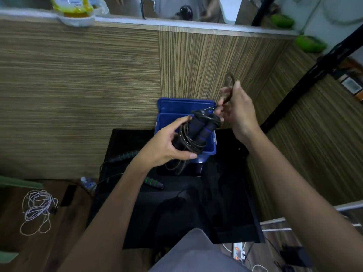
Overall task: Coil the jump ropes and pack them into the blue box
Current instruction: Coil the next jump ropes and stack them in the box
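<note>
Black foam handles with purple bands, pressed side by side, form the core of the jump rope (193, 132) now in hand, with several loops of thin dark cord lying along them and a few turns wound across their upper ends. It looks light; the foam should give a sure grip, while the cord appears springy and smooth, likely to uncoil the moment tension goes, so the best hold is around the two handles and the loops together. That is how the left hand (167, 142) holds it, fingers curled round the bundle just above the blue box (208, 149). The right hand (236, 107) pinches the free end of the cord, which arcs up in a small loop above the fingers. Whether the box holds anything yet cannot be told, as the bundle hides its interior. On the black mat (225, 193) to the left lies a second rope (125, 156) with green-banded handles, uncoiled. Farther left, on the wooden floor, sits a loose tangle of white cord (37, 209).
</note>
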